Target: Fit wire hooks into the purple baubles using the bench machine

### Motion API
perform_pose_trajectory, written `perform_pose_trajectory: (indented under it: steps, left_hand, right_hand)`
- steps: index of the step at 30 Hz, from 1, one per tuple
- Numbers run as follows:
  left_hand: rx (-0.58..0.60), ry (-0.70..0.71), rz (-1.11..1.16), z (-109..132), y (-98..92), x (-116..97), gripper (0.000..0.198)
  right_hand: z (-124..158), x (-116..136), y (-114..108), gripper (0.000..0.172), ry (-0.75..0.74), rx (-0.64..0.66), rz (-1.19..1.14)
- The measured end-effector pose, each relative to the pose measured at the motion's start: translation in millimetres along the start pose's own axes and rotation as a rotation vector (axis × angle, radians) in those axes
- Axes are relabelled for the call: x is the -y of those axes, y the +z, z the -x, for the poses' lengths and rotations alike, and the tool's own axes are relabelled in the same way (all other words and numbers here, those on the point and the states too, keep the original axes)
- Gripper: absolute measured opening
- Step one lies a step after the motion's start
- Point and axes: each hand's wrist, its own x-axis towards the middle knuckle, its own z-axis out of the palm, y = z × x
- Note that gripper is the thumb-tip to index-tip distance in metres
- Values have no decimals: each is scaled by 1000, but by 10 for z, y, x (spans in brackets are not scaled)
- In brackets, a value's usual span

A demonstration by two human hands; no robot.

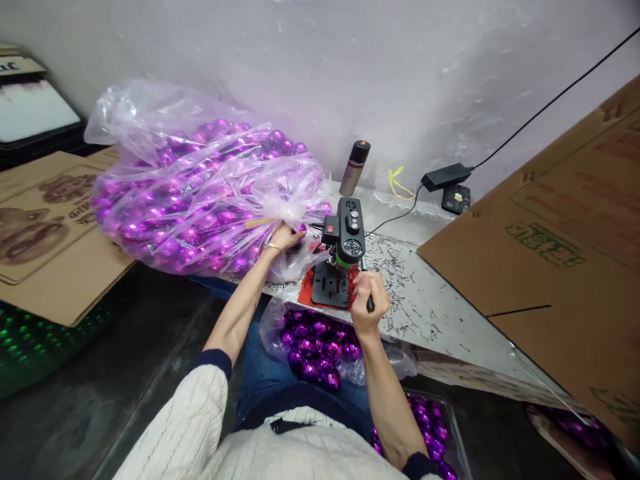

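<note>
A large clear plastic bag (200, 193) full of shiny purple ball ornaments lies on the bench at the left. My left hand (283, 238) reaches into its open mouth with the fingers curled; what they grip is hidden by the plastic. A small black bench drill press (345, 248) stands on a red mat at the bench edge. My right hand (369, 301) is closed round its black lever handle, just right of the base. A second bag of purple ornaments (315, 347) rests on my lap.
Metal shavings cover the white bench top (425, 300). A spray can (355, 167), a power adapter (445, 177) and cable sit near the wall. Cardboard sheets lean at the right (565, 253) and left (55, 233). A tray of purple ornaments (430, 427) sits lower right.
</note>
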Motion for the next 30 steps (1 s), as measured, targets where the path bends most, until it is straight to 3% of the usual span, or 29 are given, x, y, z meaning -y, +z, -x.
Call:
perform_pose_trajectory:
  steps: [4, 7, 12, 15, 18, 21, 25, 30]
  left_hand:
    - [200, -224, 398, 475, -9, -53, 42]
    - [268, -219, 646, 916, 69, -108, 53]
    - [79, -52, 586, 1583, 410, -200, 62]
    - [57, 22, 448, 1806, 652, -164, 59]
    - [-20, 47, 215, 1805, 797, -58, 56]
    - [-82, 83, 49, 1655, 826, 42, 55]
    - [-35, 120, 73, 1503, 802, 106, 55]
    - [-16, 97, 242, 1499, 820, 135, 58]
  right_hand:
    - [-2, -5, -7, 32, 8, 5, -11]
    - [-26, 12, -11, 32, 14, -1, -1]
    - [-85, 45, -21, 33, 21, 2, 22]
    - [-98, 45, -33, 32, 16, 18, 18]
    - [-97, 42, -47, 30, 3, 32, 20]
    - [-92, 43, -54, 29, 2, 41, 35]
    - [-79, 38, -53, 28, -6, 40, 27]
    - [-66, 23, -49, 28, -19, 31, 15]
